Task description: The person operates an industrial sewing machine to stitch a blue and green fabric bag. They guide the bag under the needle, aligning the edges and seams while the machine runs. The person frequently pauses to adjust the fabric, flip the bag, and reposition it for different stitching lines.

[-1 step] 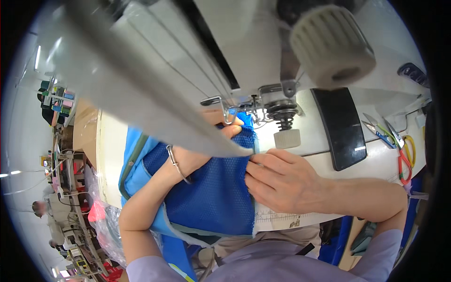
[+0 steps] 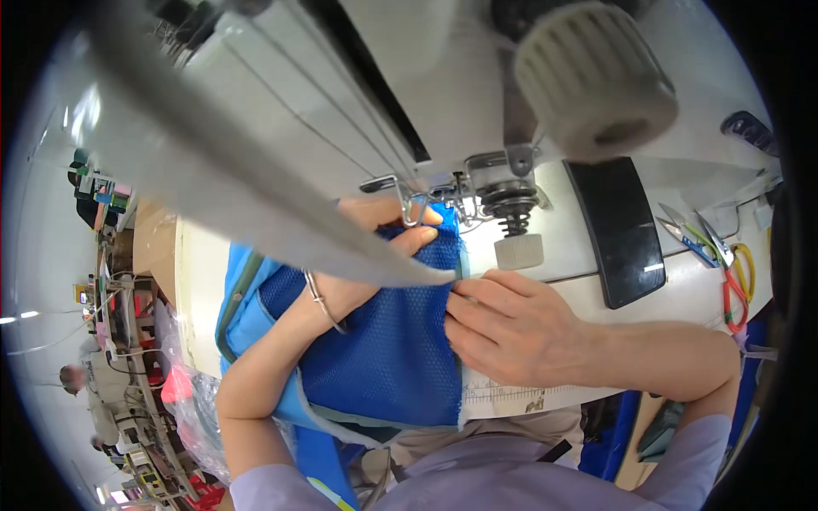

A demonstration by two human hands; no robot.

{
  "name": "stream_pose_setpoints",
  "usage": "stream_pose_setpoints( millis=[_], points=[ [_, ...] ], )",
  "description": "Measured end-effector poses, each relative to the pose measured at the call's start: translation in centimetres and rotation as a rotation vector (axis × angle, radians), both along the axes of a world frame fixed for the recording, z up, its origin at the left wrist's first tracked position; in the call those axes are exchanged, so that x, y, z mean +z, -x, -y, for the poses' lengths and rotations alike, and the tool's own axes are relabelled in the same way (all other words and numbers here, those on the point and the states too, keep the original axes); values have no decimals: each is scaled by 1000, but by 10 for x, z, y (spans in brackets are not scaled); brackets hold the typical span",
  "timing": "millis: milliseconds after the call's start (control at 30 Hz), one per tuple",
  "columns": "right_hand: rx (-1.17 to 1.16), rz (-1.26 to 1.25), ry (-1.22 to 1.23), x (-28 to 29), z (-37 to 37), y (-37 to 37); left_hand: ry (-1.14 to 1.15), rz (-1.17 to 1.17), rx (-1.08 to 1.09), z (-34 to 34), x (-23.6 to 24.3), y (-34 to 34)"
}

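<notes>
Blue mesh fabric (image 2: 375, 358) lies on the sewing machine table, its right edge running up to the metal presser foot area (image 2: 460, 200). My left hand (image 2: 349, 294), with a bracelet at the wrist, reaches across it; thumb and forefinger grip the mesh close to the needle area. A blurred pale machine part hides some of that hand. At the right edge of the mesh, my right hand (image 2: 520, 328) has its fingers closed on the cloth. Lighter blue fabric (image 2: 243, 298) with dark green edging spreads out beneath the mesh on the left.
The sewing machine's large ribbed knob (image 2: 596, 81) and a small knob on a spring (image 2: 518, 251) hang overhead. A black phone-like slab (image 2: 615, 234) lies to the right, beside scissors (image 2: 728, 281) and thread snips (image 2: 686, 238). A ruler strip (image 2: 511, 397) follows the table's front edge.
The thumb and forefinger of my left hand have spread slightly farther apart over the mesh. The machine parts appear shifted a little to the left. My right hand stays in place.
</notes>
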State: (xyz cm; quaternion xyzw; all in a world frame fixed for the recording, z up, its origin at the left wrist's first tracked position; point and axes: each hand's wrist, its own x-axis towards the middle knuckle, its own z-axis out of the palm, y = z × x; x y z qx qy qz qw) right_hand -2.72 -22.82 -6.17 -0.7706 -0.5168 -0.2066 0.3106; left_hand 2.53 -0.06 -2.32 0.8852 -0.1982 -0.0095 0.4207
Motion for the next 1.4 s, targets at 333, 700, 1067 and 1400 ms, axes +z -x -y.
stream_pose_setpoints(
  millis=[333,700,1067,1400],
  points=[
    [-10,69,60,0,1,2,-455,602,-130,1,-2,7],
    [167,-123,99,20,14,-17,-588,663,-280,-4,0,21],
    [73,85,99,11,7,-13,-396,655,-200,-7,-14,20],
    [25,121,164,13,4,-22,-395,670,-229,-9,-12,11]
  ],
)
